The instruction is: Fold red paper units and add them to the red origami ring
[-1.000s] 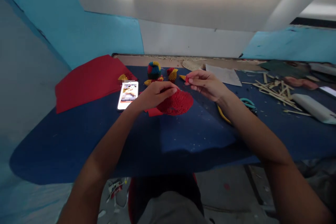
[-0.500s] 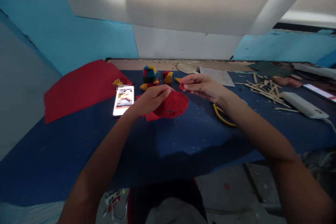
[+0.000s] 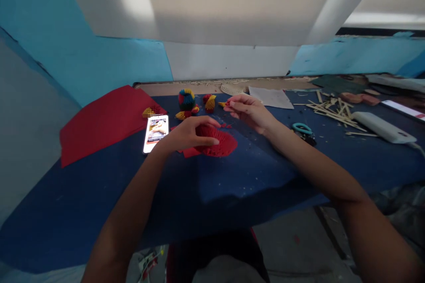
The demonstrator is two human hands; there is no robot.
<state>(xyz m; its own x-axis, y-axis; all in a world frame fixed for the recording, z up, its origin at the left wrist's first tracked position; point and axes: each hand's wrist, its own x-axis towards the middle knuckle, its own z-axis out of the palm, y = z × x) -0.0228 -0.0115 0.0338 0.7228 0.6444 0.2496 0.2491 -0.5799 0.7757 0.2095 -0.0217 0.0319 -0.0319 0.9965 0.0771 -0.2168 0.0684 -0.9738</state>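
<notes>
A round, ridged red folded-paper piece is low over the blue table, its lower edge seeming to touch the top. My left hand curves around its left side, thumb in front and fingers behind, in a loose grip. To the right and a little higher, my right hand is closed in a pinch on a small red paper piece, mostly covered by the fingertips. A few red paper bits lie between the hands. Flat red paper shows under the left hand.
A lit phone and large red sheets are at left. Behind sit a multicoloured paper ball and a red-yellow paper figure. Rightward are teal-handled scissors or pliers, wooden sticks and a white power strip.
The red round piece has lowered and tipped flatter. My left hand has shifted from pinching its rim to spanning its side. My right hand has moved slightly left, uncovering the teal handle.
</notes>
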